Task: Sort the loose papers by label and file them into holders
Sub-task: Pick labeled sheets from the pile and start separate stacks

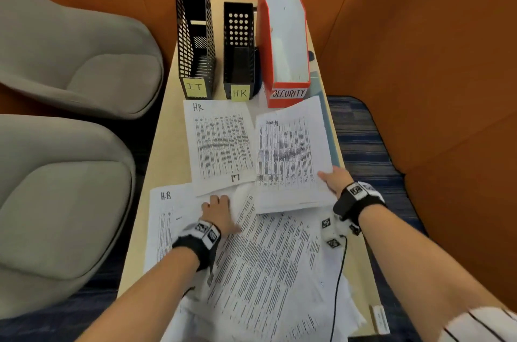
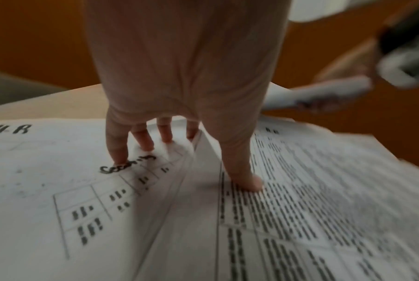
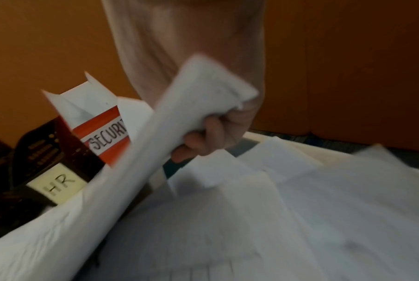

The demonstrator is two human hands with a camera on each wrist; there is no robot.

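Three holders stand at the table's far end: a black mesh one labelled IT [image 1: 195, 34], a black one labelled HR [image 1: 239, 48] and a red one labelled SECURITY [image 1: 285, 39]. My right hand [image 1: 333, 179] grips the near right corner of a stack of printed papers [image 1: 291, 157] marked security, lifted in front of the red holder; in the right wrist view the fingers [image 3: 203, 136] curl under that stack [image 3: 155, 152]. My left hand [image 1: 218, 210] rests on the loose pile [image 1: 265, 271]. Its fingertips [image 2: 119, 157] press a sheet marked Security [image 2: 129, 163], and the thumb presses the neighbouring sheet.
A sheet marked HR [image 1: 221, 143] lies before the black holders, another HR sheet [image 1: 167, 215] at the near left. Two grey chairs [image 1: 70, 48] stand left of the narrow wooden table [image 1: 167, 131]. Orange walls close the back and right. A black cable [image 1: 338, 285] crosses the pile.
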